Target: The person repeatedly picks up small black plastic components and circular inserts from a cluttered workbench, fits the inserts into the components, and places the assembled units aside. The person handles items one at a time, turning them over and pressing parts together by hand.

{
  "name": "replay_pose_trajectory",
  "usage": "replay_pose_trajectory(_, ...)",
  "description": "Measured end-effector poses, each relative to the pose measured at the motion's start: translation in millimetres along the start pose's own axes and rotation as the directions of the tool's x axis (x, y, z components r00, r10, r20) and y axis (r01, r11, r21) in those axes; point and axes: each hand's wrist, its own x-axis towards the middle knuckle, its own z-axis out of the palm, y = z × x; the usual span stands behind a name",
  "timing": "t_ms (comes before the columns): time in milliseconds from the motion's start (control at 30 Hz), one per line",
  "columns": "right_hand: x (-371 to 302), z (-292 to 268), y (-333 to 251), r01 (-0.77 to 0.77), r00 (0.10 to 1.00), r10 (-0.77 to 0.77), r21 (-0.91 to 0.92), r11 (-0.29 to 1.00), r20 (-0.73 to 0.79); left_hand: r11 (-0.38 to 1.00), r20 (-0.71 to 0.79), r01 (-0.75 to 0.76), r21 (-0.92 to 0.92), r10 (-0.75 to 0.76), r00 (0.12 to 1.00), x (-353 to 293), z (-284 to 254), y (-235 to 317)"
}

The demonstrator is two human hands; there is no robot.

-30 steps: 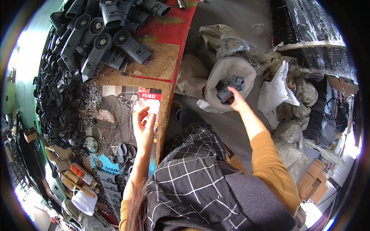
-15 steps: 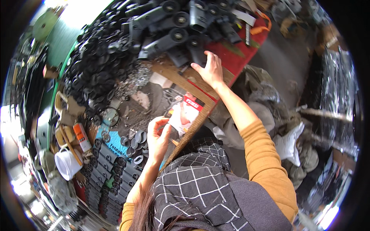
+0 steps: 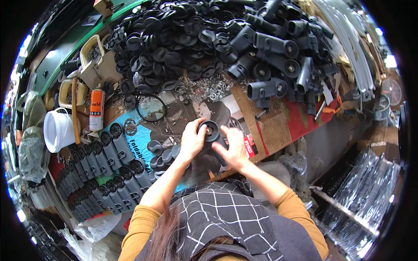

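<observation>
Just above the table's near edge, a black plastic part with a round end and a hollow hub [image 3: 212,132] is between my two hands. My left hand [image 3: 193,140] has its fingers closed on the left of the round end. My right hand [image 3: 235,148] grips the part's body from the right, slightly blurred, its thumb and fingers around it. Beyond, a heap of similar black tubular parts [image 3: 276,45] lies at the far right of the table. Curved black round caps [image 3: 163,54] are piled to its left, with small metal pieces [image 3: 213,89] in front.
Grey parts [image 3: 111,150] stand in rows at the left. Nearby are an orange-and-white spray can [image 3: 96,108], a hammer [image 3: 75,111] and a white bucket [image 3: 59,130]. A black ring [image 3: 151,108] lies mid-table. Plastic-wrapped bundles [image 3: 370,191] fill the right side.
My right hand has come back from the black heap toward my left hand. A black round-ended part is now held between them; the view has turned and shifted.
</observation>
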Motion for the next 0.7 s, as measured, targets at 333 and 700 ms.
replay_pose_trajectory(333, 249, 20, 38, 0.383, 0.923, -0.307, -0.505, 0.773, 0.231, 0.99, 0.151, -0.1, 0.094, 0.085, 0.985, -7, -7, -10)
replay_pose_trajectory(700, 87, -13, -24, -0.437, 0.899, 0.203, 0.81, 0.391, 0.387, 0.849, -0.013, 0.044, -0.527, -0.06, 0.998, 1, -35, 33)
